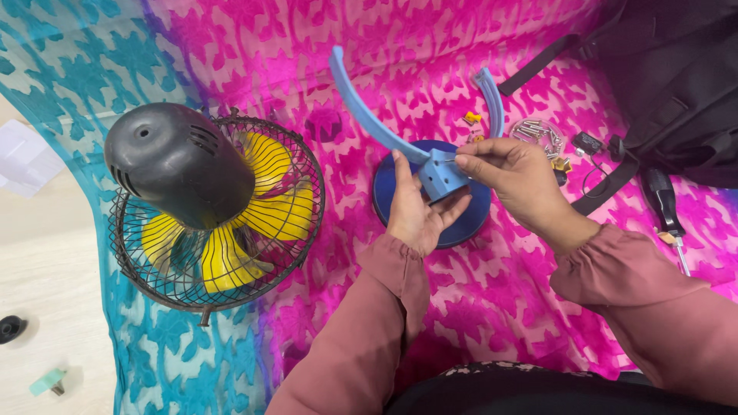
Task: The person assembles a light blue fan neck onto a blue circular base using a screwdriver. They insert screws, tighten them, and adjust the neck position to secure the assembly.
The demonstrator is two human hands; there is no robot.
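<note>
My left hand [413, 207] holds the square block at the foot of a light blue curved fan bracket [367, 107], cupping it from below. My right hand [516, 178] pinches a small screw against the top of that block; the screw is mostly hidden by my fingertips. Under both hands lies a dark blue round base disc [470, 223]. A second light blue curved arm [492, 98] lies beyond the disc.
A black fan motor with yellow blades in a wire cage [215, 211] lies face down at left on the pink and teal cloth. A clear dish of screws [538, 134], yellow small parts [471, 117], a screwdriver [663, 207] and a black bag [676, 84] sit at right.
</note>
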